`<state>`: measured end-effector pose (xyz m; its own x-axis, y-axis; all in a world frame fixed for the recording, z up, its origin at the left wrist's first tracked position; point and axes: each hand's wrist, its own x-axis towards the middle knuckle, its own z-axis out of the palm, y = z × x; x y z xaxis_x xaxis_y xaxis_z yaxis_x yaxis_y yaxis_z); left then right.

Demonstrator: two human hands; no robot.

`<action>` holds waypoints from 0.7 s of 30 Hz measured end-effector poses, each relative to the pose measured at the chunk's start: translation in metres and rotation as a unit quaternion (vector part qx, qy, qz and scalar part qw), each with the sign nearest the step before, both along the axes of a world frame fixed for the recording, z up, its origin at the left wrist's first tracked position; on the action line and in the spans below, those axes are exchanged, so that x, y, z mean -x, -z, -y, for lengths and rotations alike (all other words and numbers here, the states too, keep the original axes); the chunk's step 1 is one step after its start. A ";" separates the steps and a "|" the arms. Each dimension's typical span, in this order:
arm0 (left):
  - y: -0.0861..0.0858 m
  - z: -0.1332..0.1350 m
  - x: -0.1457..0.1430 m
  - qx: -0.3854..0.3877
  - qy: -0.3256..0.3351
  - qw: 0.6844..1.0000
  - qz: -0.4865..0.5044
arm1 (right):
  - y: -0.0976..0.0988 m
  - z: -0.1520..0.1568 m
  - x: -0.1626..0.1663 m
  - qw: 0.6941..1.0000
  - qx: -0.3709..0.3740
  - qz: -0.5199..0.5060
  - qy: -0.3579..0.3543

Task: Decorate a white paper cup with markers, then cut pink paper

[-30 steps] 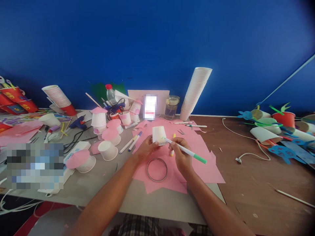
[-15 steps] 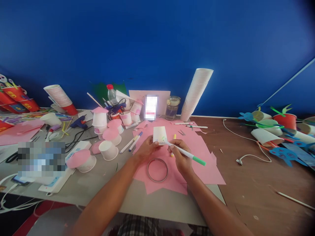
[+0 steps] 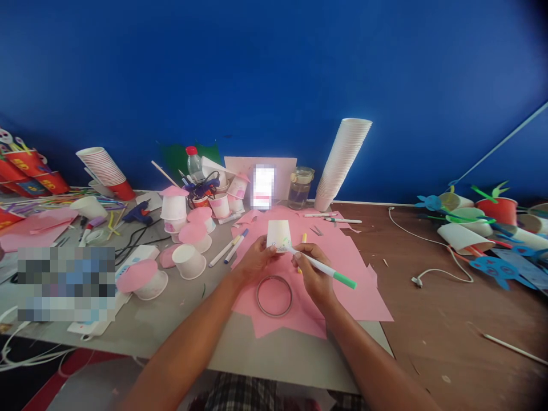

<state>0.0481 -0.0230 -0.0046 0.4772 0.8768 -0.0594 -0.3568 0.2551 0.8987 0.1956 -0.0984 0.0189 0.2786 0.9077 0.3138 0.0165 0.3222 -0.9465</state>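
Observation:
My left hand [image 3: 256, 260] grips a small white paper cup [image 3: 278, 234] from its left side, just above a spread of pink paper sheets [image 3: 363, 297]. The cup is upside down, with small marks near its rim. My right hand [image 3: 314, 273] pinches a white marker with a green cap [image 3: 329, 272], and the marker's tip touches the cup's lower right side. A metal ring [image 3: 274, 295] lies on the pink paper just below both hands. A yellow marker [image 3: 303, 238] lies partly hidden behind my right hand.
A tall leaning stack of white cups [image 3: 340, 162], a glass jar [image 3: 299, 187] and a bottle [image 3: 193, 162] stand at the back. Pink-topped cups [image 3: 188, 235], pens, a blue glue gun [image 3: 136, 213] and cables crowd the left. Decorated cups [image 3: 466, 225] and a white cable [image 3: 432, 268] lie right.
Both hands, the cup and the marker have stayed almost in place; the marker has shifted only slightly against the cup. The view has moved a little.

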 end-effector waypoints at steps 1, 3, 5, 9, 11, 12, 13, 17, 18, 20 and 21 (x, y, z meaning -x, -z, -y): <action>0.000 0.000 0.000 -0.001 0.001 1.000 0.000 | 0.000 0.000 0.000 1.000 0.002 -0.004 0.000; 0.000 0.001 0.000 -0.002 0.005 1.000 0.001 | 0.000 0.000 0.000 1.000 0.007 -0.005 -0.003; -0.001 0.001 -0.001 -0.001 0.005 1.000 0.003 | 0.000 0.000 0.000 1.000 0.009 -0.003 -0.005; -0.002 0.001 -0.001 0.005 0.000 1.000 0.005 | -0.002 0.000 0.000 1.000 0.010 0.010 0.000; -0.003 0.002 -0.001 0.002 0.000 1.000 0.005 | -0.002 -0.001 0.000 1.000 0.012 0.020 0.002; -0.003 0.002 -0.001 0.000 0.001 1.000 0.005 | -0.003 -0.001 0.000 1.000 0.013 0.025 0.002; -0.003 0.002 -0.001 -0.002 0.002 1.000 0.004 | -0.003 -0.001 0.000 0.999 0.015 0.030 0.002; -0.005 0.002 -0.001 -0.001 0.000 1.000 -0.002 | -0.002 -0.001 -0.001 0.999 0.023 0.042 0.005; -0.005 0.003 -0.001 -0.003 0.001 1.000 -0.002 | -0.002 -0.001 -0.001 0.999 0.023 0.041 0.007; -0.006 0.003 -0.002 -0.006 0.004 1.000 -0.002 | -0.002 -0.001 -0.001 0.999 0.021 0.038 0.008; -0.007 0.003 -0.002 -0.005 0.004 1.000 -0.002 | -0.002 -0.001 0.000 0.999 0.021 0.038 0.007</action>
<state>0.0496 -0.0260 0.0021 0.4838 0.8736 -0.0525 -0.3507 0.2485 0.9029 0.1961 -0.0974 0.0212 0.2684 0.9166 0.2964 0.0924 0.2817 -0.9550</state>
